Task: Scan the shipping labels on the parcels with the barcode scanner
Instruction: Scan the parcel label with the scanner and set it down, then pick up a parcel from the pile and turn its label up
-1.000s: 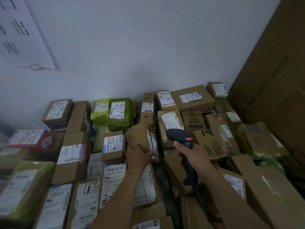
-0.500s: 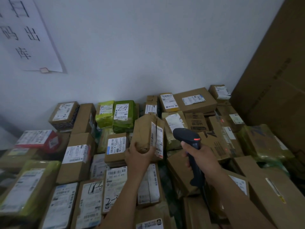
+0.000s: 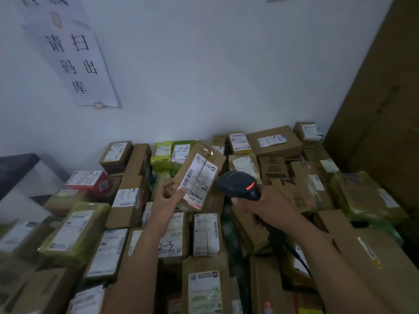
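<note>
The right hand is gripping the barcode scanner, nose pointing left at the parcel, leaning up-right, whose lower end the left hand is pinching.

Dim, cool, even light; soft shadows; motion blur at lower-left edge; wide-angle bending at borders; slight overall softness.

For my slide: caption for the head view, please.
Left hand holds a labelled parcel beside the barcode scanner in the right hand.

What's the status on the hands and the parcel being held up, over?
Left hand holds the tilted brown cardboard parcel, white shipping label facing camera. Right hand grips black barcode scanner beside it. Nothing between them.
</note>
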A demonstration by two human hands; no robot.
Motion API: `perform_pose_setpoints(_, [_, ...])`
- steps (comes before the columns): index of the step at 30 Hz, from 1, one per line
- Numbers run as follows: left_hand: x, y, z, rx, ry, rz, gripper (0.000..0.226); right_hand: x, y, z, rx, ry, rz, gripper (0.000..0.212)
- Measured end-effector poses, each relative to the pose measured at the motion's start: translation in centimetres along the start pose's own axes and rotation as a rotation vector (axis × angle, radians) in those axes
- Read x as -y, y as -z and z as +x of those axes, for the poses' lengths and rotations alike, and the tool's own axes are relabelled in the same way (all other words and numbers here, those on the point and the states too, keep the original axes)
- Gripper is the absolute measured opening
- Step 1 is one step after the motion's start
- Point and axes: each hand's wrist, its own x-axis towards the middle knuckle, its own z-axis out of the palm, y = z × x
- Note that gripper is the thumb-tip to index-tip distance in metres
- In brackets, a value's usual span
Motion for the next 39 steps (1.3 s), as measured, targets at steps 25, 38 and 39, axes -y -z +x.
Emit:
perform_pose_setpoints(25, [-1.0,1.3,-8.4,0.326,-0.276,0.501,0.131,-0.6,-2.4,-2.0,-0.158,-0.119,0.514,0.018])
perform_pose_setpoints(38, [1.1,3.8,-7.7,-0.083,-0.399,0.543,0.101,0.5,-0.9,-4.1,0.092,0.043,0.201,0.013])
perform_pose_setpoints(39, [1.4,4.0,-7.4,-0.111,-0.411,0.568,0.1,0.5,-0.8,-4.3,0.125,0.074,0.167,0.014])
